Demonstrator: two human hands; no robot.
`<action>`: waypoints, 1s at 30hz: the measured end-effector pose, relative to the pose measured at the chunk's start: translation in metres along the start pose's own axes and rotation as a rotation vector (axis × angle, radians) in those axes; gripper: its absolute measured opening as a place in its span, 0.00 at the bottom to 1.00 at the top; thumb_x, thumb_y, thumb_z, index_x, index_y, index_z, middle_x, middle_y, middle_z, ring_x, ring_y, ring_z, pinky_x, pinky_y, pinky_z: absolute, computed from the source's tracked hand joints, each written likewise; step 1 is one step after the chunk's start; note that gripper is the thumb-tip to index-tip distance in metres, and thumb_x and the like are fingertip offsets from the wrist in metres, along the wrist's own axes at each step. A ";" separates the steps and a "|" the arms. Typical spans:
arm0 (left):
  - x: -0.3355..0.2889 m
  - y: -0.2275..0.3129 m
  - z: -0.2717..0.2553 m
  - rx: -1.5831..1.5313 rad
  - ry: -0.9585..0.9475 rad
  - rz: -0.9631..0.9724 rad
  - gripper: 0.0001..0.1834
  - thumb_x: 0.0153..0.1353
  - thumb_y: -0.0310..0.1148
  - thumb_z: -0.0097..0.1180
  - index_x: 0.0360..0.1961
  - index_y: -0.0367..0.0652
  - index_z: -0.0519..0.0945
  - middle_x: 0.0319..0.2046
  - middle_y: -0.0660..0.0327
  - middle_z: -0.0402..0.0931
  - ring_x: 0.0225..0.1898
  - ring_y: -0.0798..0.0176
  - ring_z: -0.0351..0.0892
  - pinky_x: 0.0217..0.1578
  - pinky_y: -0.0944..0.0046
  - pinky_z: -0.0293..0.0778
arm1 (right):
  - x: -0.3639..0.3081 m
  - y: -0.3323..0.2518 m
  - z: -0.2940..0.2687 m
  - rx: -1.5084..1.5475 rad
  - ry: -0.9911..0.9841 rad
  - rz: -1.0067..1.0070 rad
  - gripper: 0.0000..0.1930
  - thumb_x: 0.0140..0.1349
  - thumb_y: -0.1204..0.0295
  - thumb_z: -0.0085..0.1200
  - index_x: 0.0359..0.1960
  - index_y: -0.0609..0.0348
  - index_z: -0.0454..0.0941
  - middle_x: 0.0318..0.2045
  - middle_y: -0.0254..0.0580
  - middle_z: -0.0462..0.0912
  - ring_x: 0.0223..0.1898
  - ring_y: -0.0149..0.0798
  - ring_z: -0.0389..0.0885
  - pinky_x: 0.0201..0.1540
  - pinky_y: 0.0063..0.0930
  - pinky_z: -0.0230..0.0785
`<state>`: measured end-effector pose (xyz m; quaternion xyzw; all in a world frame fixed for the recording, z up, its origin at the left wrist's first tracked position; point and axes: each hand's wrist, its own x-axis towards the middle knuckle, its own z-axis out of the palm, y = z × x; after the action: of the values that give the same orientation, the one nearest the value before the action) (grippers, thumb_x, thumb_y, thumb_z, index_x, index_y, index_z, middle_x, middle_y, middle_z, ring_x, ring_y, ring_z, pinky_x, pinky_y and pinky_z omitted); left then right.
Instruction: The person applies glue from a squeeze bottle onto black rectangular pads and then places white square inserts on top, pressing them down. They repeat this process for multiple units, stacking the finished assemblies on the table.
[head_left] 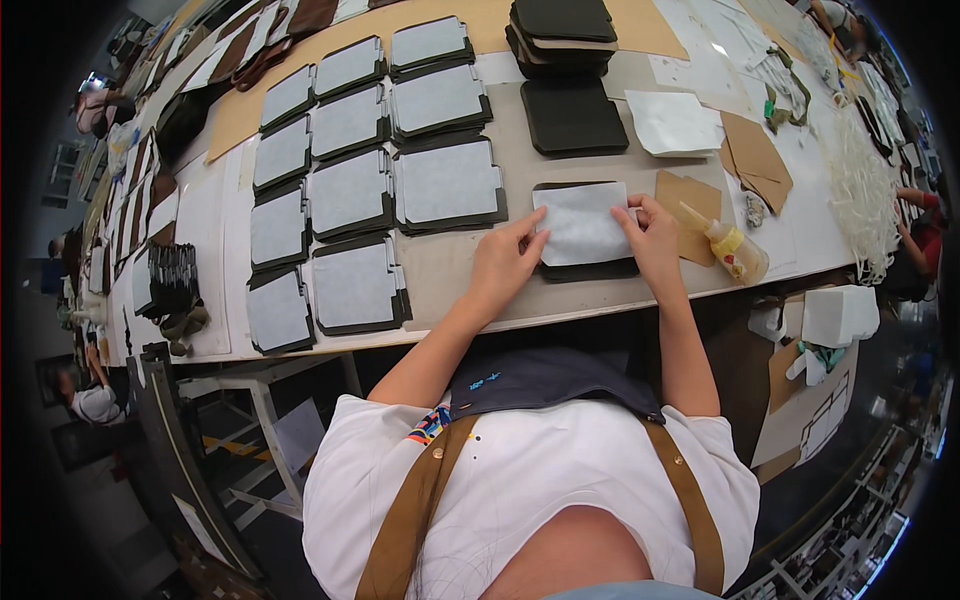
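A thin white sheet (583, 222) lies over a black rectangular panel (590, 271) near the front edge of the table. At the sheet's left edge, my left hand (503, 262) pinches it between thumb and fingers. My right hand (656, 238) grips its upper right side the same way. The black panel shows above and below the sheet. Just beyond sits another black panel (573, 117), with a tall stack of black panels (562, 45) behind it. White sheets (672, 125) lie in a pile to the right.
Several black piles topped with white sheets (352, 185) stand in rows at left. Right of my hands are brown card pieces (682, 240) and a tilted squeeze bottle (738, 252). Pale strips (862, 190) heap at far right. A bundle of dark pieces (168, 278) stands at left.
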<state>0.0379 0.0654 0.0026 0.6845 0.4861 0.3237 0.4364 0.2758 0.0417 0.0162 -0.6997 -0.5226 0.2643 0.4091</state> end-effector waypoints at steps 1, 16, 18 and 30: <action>0.000 -0.001 0.001 -0.003 -0.004 -0.004 0.21 0.67 0.32 0.61 0.60 0.42 0.81 0.22 0.62 0.78 0.21 0.72 0.74 0.28 0.69 0.70 | -0.003 -0.007 0.000 0.005 0.014 0.005 0.12 0.63 0.69 0.65 0.42 0.63 0.80 0.13 0.35 0.64 0.18 0.28 0.60 0.24 0.29 0.56; 0.000 0.003 0.002 0.025 0.002 -0.009 0.20 0.66 0.33 0.61 0.59 0.41 0.82 0.20 0.58 0.78 0.20 0.65 0.78 0.27 0.65 0.72 | -0.014 -0.020 -0.007 -0.330 0.009 -0.169 0.10 0.64 0.71 0.58 0.44 0.57 0.85 0.26 0.54 0.83 0.30 0.56 0.82 0.37 0.46 0.72; 0.000 0.004 0.002 0.018 0.005 -0.011 0.20 0.66 0.33 0.61 0.59 0.41 0.82 0.20 0.58 0.78 0.20 0.65 0.78 0.27 0.64 0.72 | -0.014 -0.021 -0.008 -0.329 0.002 -0.153 0.10 0.64 0.71 0.58 0.44 0.58 0.85 0.26 0.55 0.84 0.31 0.57 0.83 0.38 0.46 0.72; 0.000 0.001 0.003 0.055 0.011 0.011 0.20 0.66 0.34 0.62 0.58 0.41 0.82 0.21 0.58 0.79 0.20 0.64 0.79 0.27 0.63 0.73 | -0.009 -0.013 -0.006 -0.348 0.013 -0.235 0.11 0.65 0.72 0.58 0.47 0.57 0.85 0.24 0.56 0.81 0.27 0.53 0.81 0.35 0.41 0.72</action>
<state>0.0413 0.0644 0.0023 0.6969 0.4934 0.3163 0.4133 0.2708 0.0326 0.0302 -0.6959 -0.6358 0.1161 0.3132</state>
